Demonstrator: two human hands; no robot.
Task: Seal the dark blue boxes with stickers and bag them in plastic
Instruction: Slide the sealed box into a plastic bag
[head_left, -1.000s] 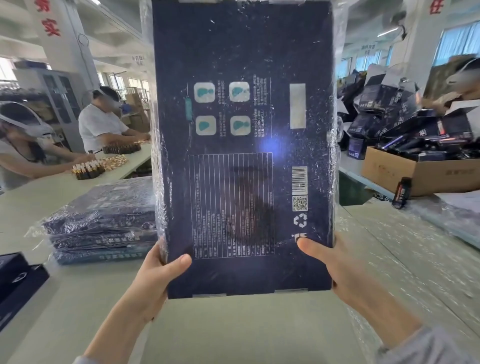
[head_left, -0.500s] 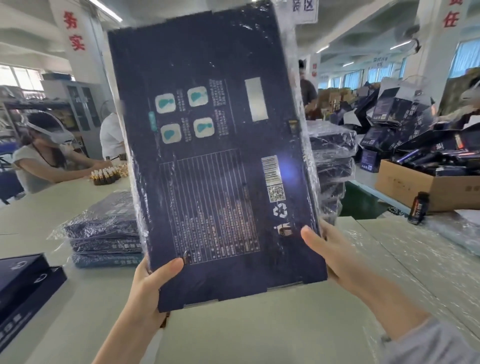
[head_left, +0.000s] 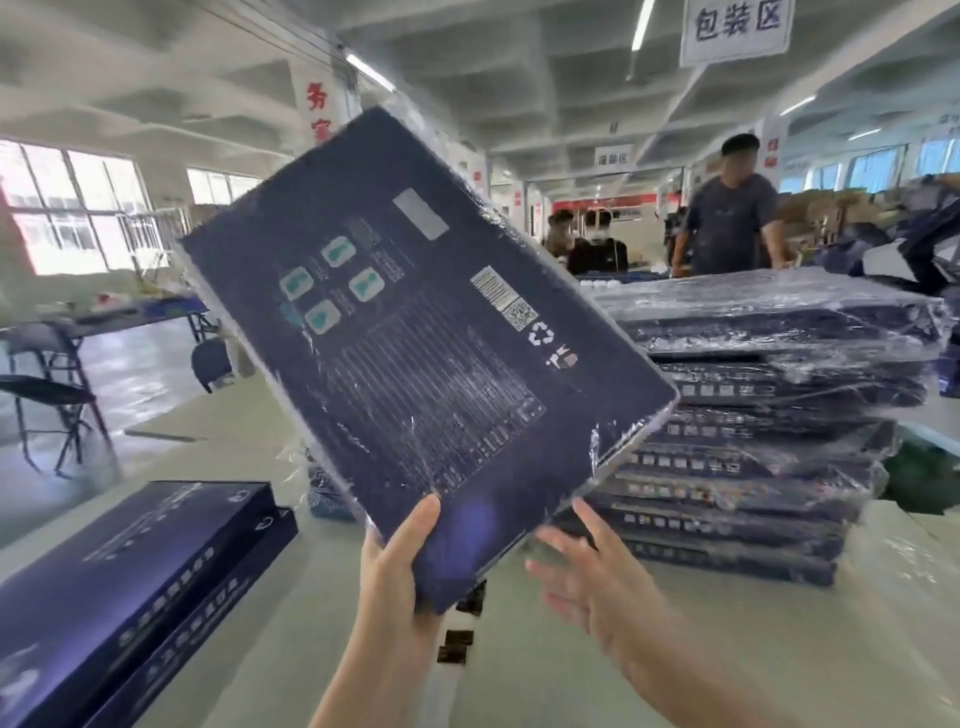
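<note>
- Since half a second ago the bagged box (head_left: 426, 374) has swung from near upright to a steep tilt, its top leaning left. The right grip (head_left: 597, 582) has come off its lower edge, and the view has turned toward the stack of bagged boxes (head_left: 769, 415).
- The left grip (head_left: 395, 566) alone holds the box at its lowest corner, thumb on the printed face and fingers behind. The right grip is spread wide and blurred, just beside that corner, holding nothing; whether a fingertip brushes the film I cannot tell.
- The box hangs in the air above the worktop (head_left: 260, 649), in front of the stack.
- Risk: a one-corner hold on a wide, flat box in slick film could let it twist or slide out and dent on the worktop. Swung carelessly, it could knock the stack askew.
- The box is dark blue, showing four pale icons, a printed table, a barcode, a QR code, a recycling mark and a pale label. Its film is glossy and wrinkled, loose along the right edge.
- Unbagged boxes (head_left: 130, 582) lie at the left.
</note>
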